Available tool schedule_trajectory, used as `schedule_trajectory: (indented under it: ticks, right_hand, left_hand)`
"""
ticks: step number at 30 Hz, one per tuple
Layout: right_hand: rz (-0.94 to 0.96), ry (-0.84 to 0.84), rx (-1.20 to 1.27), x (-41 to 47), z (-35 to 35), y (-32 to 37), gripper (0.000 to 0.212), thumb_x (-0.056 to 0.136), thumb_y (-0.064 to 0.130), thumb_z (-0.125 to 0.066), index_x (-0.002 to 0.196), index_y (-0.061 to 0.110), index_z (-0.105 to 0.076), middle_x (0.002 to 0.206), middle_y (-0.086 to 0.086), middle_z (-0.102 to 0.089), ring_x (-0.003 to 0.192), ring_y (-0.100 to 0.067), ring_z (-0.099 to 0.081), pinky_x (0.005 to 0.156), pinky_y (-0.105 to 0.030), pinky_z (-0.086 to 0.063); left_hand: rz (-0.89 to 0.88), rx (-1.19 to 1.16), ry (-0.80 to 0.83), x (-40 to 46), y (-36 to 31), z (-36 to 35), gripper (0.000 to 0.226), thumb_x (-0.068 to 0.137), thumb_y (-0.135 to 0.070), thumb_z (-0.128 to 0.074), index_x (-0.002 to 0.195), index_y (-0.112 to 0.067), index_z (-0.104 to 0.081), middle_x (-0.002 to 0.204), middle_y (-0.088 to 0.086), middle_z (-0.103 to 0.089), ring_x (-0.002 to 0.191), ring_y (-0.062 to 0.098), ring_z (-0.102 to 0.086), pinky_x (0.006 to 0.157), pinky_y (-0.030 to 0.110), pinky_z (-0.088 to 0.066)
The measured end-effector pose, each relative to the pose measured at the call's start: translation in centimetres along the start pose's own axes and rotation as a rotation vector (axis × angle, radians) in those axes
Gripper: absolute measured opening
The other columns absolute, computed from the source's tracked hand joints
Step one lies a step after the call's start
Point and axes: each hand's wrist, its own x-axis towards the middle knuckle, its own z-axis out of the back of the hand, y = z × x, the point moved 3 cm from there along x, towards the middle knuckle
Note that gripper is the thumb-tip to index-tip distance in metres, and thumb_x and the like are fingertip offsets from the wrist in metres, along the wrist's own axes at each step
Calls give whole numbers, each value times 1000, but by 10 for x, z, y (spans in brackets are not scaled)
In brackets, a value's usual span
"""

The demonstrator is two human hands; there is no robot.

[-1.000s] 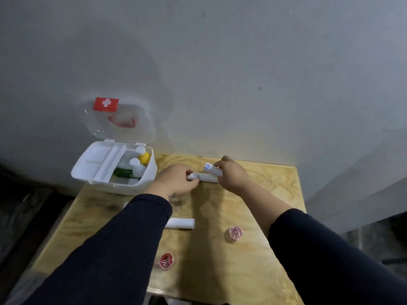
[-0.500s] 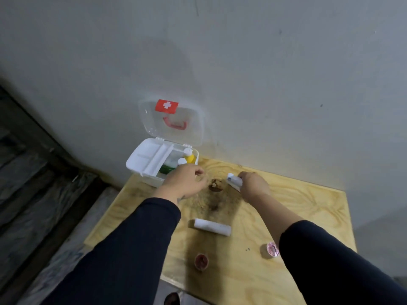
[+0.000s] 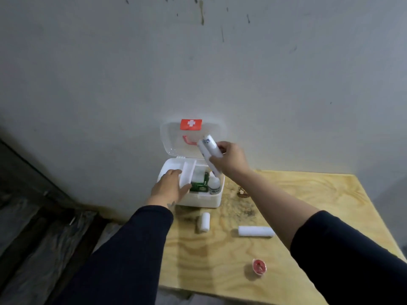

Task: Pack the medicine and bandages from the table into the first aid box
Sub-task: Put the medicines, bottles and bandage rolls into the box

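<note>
The white first aid box [image 3: 204, 200] stands open at the table's far left corner, its clear lid [image 3: 174, 137] with a red cross label leaning on the wall. Inside it I see a green packet [image 3: 199, 187] and a white bottle [image 3: 214, 186]. My right hand [image 3: 230, 160] holds two white bandage rolls [image 3: 209, 154] above the box. My left hand [image 3: 170, 187] rests flat on the box's white inner tray [image 3: 187, 172], fingers apart. On the table lie a short bandage roll [image 3: 203, 221], a longer roll [image 3: 255, 231] and a small red round container [image 3: 259, 266].
The wooden table [image 3: 286, 216] stands against a grey wall. Its left edge drops to a dark floor with planks [image 3: 44, 227]. A small brown stain or object [image 3: 242, 192] lies just right of the box.
My right hand has lifted from the table and now holds two rolls over the box. My left hand moved onto the box's tray. The camera turned, so the box is nearer the centre.
</note>
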Motion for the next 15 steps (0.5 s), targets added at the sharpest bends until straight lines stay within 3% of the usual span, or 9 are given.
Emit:
schedule_trajectory:
  ticks: [6, 10, 12, 15]
  right_hand:
    - [-83, -95, -92, -9, -79, 8, 30, 83, 19, -60, 112, 20, -66, 97, -5, -73, 88, -27, -67, 70, -31, -51]
    - [-135, -139, -199, -10, -106, 3, 34, 88, 11, -51, 119, 19, -61, 105, -5, -70, 92, -25, -66, 69, -31, -47]
    - [-164, -144, -202, -10, -115, -2, 34, 88, 8, -49, 119, 17, -60, 106, -6, -69, 93, -27, -66, 71, -33, -50]
    - [-226, -172, -146, -10, -124, -11, 35, 86, 1, -49, 119, 11, -56, 112, -10, -66, 101, -29, -62, 72, -28, -41]
  left_hand:
    - [-145, 162, 118, 10, 32, 2, 62, 96, -52, -45, 146, -16, -35, 151, 2, -38, 136, 26, -41, 104, 40, -41]
    - [-170, 95, 141, 16, 43, -6, 48, 98, -48, -40, 138, -22, -41, 148, 0, -44, 128, 29, -48, 95, 37, -44]
    - [-170, 29, 130, 10, 44, -7, 50, 101, -41, -36, 149, -27, -32, 154, -4, -39, 135, 28, -43, 105, 37, -38]
    - [-185, -7, 121, 5, 39, -5, 52, 104, -36, -30, 152, -16, -26, 161, 0, -24, 143, 29, -32, 114, 41, -32]
